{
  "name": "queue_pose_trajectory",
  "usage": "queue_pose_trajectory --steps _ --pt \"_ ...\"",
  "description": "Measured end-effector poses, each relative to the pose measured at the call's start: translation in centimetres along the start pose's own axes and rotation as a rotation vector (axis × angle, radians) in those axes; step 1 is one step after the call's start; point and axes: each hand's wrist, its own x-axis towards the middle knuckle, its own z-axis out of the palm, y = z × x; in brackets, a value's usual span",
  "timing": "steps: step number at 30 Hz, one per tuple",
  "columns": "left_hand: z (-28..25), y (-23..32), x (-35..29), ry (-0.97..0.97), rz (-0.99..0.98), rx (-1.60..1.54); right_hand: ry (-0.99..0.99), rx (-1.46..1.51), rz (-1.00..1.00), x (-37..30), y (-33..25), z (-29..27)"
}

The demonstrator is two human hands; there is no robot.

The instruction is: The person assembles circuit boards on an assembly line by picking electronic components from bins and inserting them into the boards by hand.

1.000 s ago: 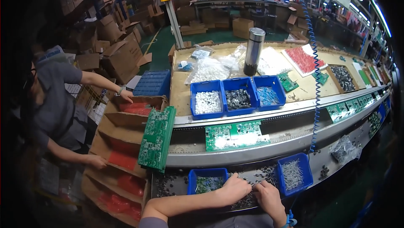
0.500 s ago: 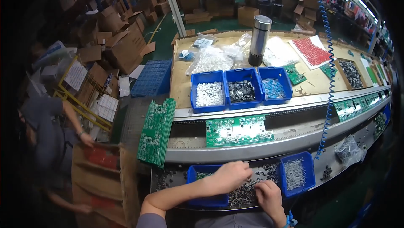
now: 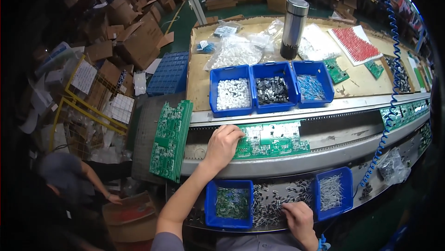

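My left hand (image 3: 221, 146) reaches over the left end of a green circuit board (image 3: 282, 139) lying in the conveyor track. Its fingertips are pinched close to the board's surface; anything between them is too small to make out. My right hand (image 3: 300, 220) rests low over a heap of loose small black components with wire leads (image 3: 265, 208), fingers curled together, their contents hidden. Left of that heap stands a blue bin (image 3: 210, 207) of green-toned leaded parts. On the heap's right is another blue bin (image 3: 348, 182), filled with pale, thin leaded parts.
Beyond the track stand three blue bins (image 3: 232, 111) with white, black and blue parts. A steel flask (image 3: 294, 28) rises behind them. Stacked circuit boards (image 3: 169, 142) lean at the left. A blue coiled cord (image 3: 394, 65) hangs right. A co-worker (image 3: 69, 177) bends over a carton (image 3: 130, 214).
My left hand has moved from the loose components up and left to the board on the track. My right hand stays at the heap. The co-worker has bent lower, with the carton.
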Motion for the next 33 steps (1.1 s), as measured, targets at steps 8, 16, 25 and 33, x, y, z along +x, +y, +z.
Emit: queue_pose_trajectory --steps 8,16,25,33 --pt "0.39 0.18 0.01 -0.006 0.015 -0.003 -0.007 -0.010 -0.001 -0.08 0.16 -0.10" --pt "0.45 0.41 -0.15 -0.009 0.018 0.042 -0.023 -0.012 0.003 0.12 0.03 -0.12" --pt "0.42 0.77 -0.20 -0.020 0.047 0.103 -0.015 0.004 0.001 0.12 -0.01 -0.27" --pt "0.84 0.90 -0.36 -0.028 0.040 0.176 0.015 0.005 0.004 0.07 0.04 -0.08"
